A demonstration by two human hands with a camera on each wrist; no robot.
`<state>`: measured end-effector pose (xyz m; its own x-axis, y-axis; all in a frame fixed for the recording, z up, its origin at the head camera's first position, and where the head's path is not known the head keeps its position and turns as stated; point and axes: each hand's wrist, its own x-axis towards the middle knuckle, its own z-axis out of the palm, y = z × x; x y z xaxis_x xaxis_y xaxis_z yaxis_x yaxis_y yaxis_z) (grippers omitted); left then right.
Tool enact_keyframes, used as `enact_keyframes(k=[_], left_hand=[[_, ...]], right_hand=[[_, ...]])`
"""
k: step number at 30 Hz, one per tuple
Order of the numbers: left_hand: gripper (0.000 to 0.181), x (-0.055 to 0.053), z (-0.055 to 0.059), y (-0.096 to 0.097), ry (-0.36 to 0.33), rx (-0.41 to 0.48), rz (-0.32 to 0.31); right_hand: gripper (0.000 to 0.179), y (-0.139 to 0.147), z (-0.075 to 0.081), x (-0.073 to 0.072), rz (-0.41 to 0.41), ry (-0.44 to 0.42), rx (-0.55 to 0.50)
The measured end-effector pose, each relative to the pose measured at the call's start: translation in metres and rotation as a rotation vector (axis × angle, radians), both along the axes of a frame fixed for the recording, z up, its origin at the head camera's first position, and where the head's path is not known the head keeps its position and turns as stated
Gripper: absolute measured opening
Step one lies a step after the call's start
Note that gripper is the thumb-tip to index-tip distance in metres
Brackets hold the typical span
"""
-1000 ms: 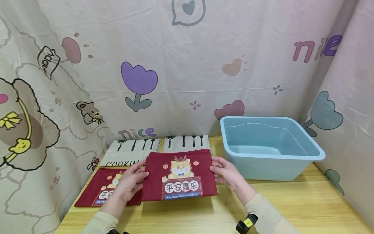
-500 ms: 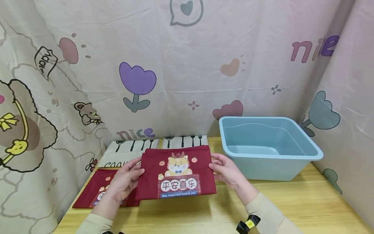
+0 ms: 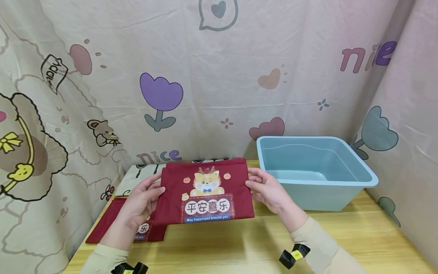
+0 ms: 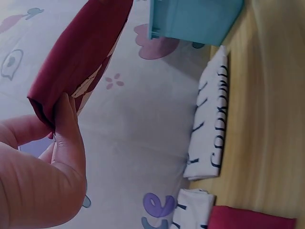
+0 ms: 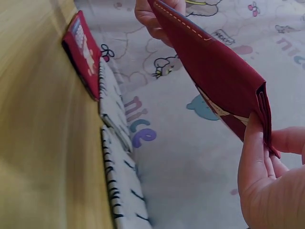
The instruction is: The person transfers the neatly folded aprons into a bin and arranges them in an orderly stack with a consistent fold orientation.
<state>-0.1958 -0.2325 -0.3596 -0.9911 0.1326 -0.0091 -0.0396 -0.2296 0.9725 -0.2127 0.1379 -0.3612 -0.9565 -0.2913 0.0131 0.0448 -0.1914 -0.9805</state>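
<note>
A folded dark red cloth (image 3: 207,194), printed with a cartoon dog, Chinese characters and "May happiness around you", is held up above the table between both hands. My left hand (image 3: 142,201) pinches its left edge, thumb in front and fingers behind. On the opposite edge, my right hand (image 3: 268,188) pinches in the same way. Stacked fold layers show at the edge of the cloth (image 5: 224,71) in the right wrist view. Beneath my left forearm lies a second folded red cloth (image 3: 106,224) with a matching print, partly covered from sight.
Two folded white cloths with utensil prints lie along the back; the left one (image 3: 131,179) and the other (image 4: 209,124) are partly hidden in the head view. A light blue plastic tub (image 3: 315,196) stands at the right on the wooden table (image 3: 325,232). A printed curtain (image 3: 219,87) hangs behind.
Both hands have raised the red cloth and tilted its printed face more upright. It now hides more of the white cloths. The tub and the cloth on the table have not moved.
</note>
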Motion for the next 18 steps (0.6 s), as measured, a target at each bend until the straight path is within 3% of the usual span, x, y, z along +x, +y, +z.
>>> enact_keyframes(k=[9, 18], left_hand=[[0.057, -0.007, 0.021, 0.017, 0.032, 0.01, -0.012], [0.06, -0.018, 0.03, 0.053, 0.018, 0.017, 0.025]], right_hand=[[0.051, 0.018, 0.022, -0.004, -0.009, 0.07, 0.01], [0.047, 0.047, 0.041, -0.002, -0.059, 0.137, 0.003]])
